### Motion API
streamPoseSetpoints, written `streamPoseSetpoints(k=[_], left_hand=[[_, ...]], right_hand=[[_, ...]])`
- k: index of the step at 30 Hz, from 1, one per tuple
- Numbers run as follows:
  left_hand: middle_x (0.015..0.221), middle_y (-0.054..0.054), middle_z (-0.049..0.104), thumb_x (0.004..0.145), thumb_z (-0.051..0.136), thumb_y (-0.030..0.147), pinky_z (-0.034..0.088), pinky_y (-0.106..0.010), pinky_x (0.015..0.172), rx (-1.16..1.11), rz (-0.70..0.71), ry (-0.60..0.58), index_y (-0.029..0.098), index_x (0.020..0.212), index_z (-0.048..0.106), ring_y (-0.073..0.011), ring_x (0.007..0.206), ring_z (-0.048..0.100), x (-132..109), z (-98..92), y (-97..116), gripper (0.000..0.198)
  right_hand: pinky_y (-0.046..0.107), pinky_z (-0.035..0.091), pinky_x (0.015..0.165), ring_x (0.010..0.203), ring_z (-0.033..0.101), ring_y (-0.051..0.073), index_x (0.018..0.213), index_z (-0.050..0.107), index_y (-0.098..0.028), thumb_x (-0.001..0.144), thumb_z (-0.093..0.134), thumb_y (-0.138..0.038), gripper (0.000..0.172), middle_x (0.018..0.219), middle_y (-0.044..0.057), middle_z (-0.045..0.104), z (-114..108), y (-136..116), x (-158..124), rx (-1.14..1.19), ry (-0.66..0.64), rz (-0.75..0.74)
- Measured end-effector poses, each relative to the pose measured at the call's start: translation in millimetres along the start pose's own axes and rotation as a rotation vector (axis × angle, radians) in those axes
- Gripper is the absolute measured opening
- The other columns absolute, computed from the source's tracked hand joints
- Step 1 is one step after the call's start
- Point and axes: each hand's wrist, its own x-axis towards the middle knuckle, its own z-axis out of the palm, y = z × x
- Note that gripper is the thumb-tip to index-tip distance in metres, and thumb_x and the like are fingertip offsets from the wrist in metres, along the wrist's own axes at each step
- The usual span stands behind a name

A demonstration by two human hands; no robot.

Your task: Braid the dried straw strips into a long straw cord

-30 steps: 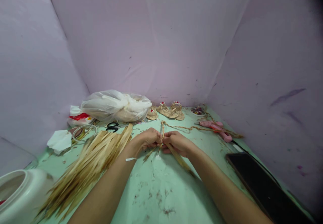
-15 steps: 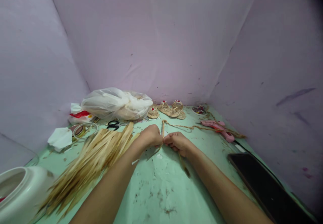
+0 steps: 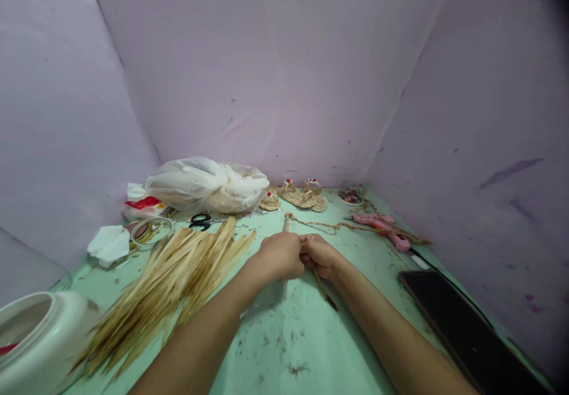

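A braid (image 3: 287, 223) of dried tan plant fibre runs toward me into my two hands over the middle of the table. My left hand (image 3: 283, 255) is closed, back up, over the braid's near end, and its fingertips are mostly hidden. Touching it on the right, my right hand (image 3: 319, 254) is pinched on the strips. A loose brown strip end (image 3: 328, 299) hangs out below my right hand. From the braid's far end a thin plaited cord (image 3: 326, 225) leads off to the right.
Dried leaf strips (image 3: 178, 282) lie left, beside black scissors (image 3: 201, 221). Behind are a plastic bag (image 3: 200, 184) and small woven pieces (image 3: 296, 196). On the right are a pink glue gun (image 3: 382, 227), a bead dish (image 3: 350, 196) and a dark flat device (image 3: 462, 324). A white jar (image 3: 57, 335) stands front left.
My left hand has moved right and slightly nearer to me, now meeting my right hand and covering the braid's lower part. My right hand stays almost where it was.
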Motion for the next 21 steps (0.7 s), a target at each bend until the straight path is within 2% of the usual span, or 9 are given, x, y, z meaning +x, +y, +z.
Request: streamPoseSetpoints(k=[2, 4, 5, 6, 10, 12, 15, 19, 21], left_hand=[[0.058, -0.007, 0.058, 0.057, 0.056, 0.012, 0.037, -0.022, 0.05, -0.015, -0.032, 0.045, 0.012, 0.066, 0.061, -0.0152, 0.054, 0.054, 5, -15.9, -8, 0.01], [0.056, -0.005, 0.057, 0.064, 0.051, 0.014, 0.033, -0.021, 0.043, -0.17, -0.091, 0.157, 0.01, 0.066, 0.06, -0.01, 0.041, 0.046, 10, -27.7, -16, 0.01], [0.057, -0.005, 0.058, 0.066, 0.048, 0.014, 0.031, -0.02, 0.04, -0.287, -0.133, 0.169, 0.01, 0.069, 0.059, -0.0082, 0.038, 0.043, 13, -30.3, -19, 0.012], [0.058, -0.004, 0.058, 0.068, 0.046, 0.013, 0.029, -0.02, 0.038, -0.404, -0.159, 0.133, 0.01, 0.071, 0.058, -0.0068, 0.036, 0.041, 16, -30.2, -21, 0.013], [0.054, -0.002, 0.056, 0.067, 0.044, 0.008, 0.027, -0.017, 0.037, -0.676, -0.189, -0.209, 0.01, 0.064, 0.054, -0.0056, 0.037, 0.043, 26, -13.7, -27, 0.01], [0.047, -0.001, 0.052, 0.067, 0.046, 0.011, 0.028, -0.018, 0.037, -0.644, -0.202, -0.253, 0.01, 0.059, 0.053, -0.0061, 0.036, 0.042, 29, -5.2, -28, 0.011], [0.037, 0.003, 0.042, 0.066, 0.049, 0.016, 0.024, -0.019, 0.036, -0.466, -0.213, -0.198, 0.012, 0.054, 0.052, -0.0059, 0.032, 0.034, 31, 0.7, -27, 0.014], [0.032, 0.002, 0.037, 0.059, 0.052, 0.015, 0.026, -0.022, 0.038, -0.158, -0.271, -0.04, 0.013, 0.047, 0.05, -0.009, 0.033, 0.037, 33, 3.8, -22, 0.012], [0.032, 0.001, 0.038, 0.056, 0.053, 0.014, 0.027, -0.023, 0.04, -0.103, -0.273, 0.021, 0.012, 0.048, 0.051, -0.0114, 0.037, 0.041, 33, 6.6, -20, 0.009]], right_hand=[[0.017, 0.008, 0.036, 0.033, 0.016, 0.001, 0.054, 0.049, -0.013, 0.05, 0.052, -0.01, 0.006, 0.036, -0.008, 0.035, -1, -1, 0, 0.031, -0.028, 0.028], [0.017, 0.01, 0.035, 0.034, 0.019, 0.001, 0.06, 0.054, -0.011, 0.053, 0.057, -0.012, 0.008, 0.042, -0.005, 0.045, -3, -1, 1, 0.037, -0.045, 0.043], [0.017, 0.011, 0.035, 0.034, 0.02, 0.001, 0.062, 0.056, -0.011, 0.054, 0.058, -0.013, 0.008, 0.045, -0.004, 0.05, -4, -1, 2, 0.032, -0.053, 0.042], [0.018, 0.01, 0.035, 0.034, 0.021, 0.001, 0.063, 0.057, -0.011, 0.055, 0.059, -0.013, 0.008, 0.048, -0.004, 0.052, -5, 0, 3, 0.022, -0.063, 0.037], [0.018, 0.012, 0.036, 0.035, 0.025, 0.002, 0.061, 0.058, -0.011, 0.056, 0.059, -0.016, 0.007, 0.049, -0.003, 0.053, -7, 3, 4, -0.018, -0.098, 0.003], [0.017, 0.015, 0.036, 0.036, 0.03, 0.002, 0.063, 0.059, -0.012, 0.057, 0.059, -0.018, 0.009, 0.052, -0.002, 0.056, -7, 2, 4, -0.061, -0.1, -0.006], [0.016, 0.023, 0.04, 0.042, 0.04, 0.004, 0.063, 0.059, -0.012, 0.057, 0.058, -0.017, 0.008, 0.055, 0.0, 0.059, -6, 2, 4, -0.264, -0.066, -0.075], [0.019, 0.031, 0.048, 0.054, 0.051, 0.01, 0.062, 0.062, -0.013, 0.058, 0.057, -0.015, 0.007, 0.058, 0.002, 0.062, -1, 0, 0, -0.792, 0.157, -0.292], [0.021, 0.033, 0.051, 0.06, 0.055, 0.013, 0.065, 0.065, -0.014, 0.059, 0.054, -0.013, 0.012, 0.063, 0.005, 0.064, 5, -5, -7, -1.048, 0.268, -0.337]])
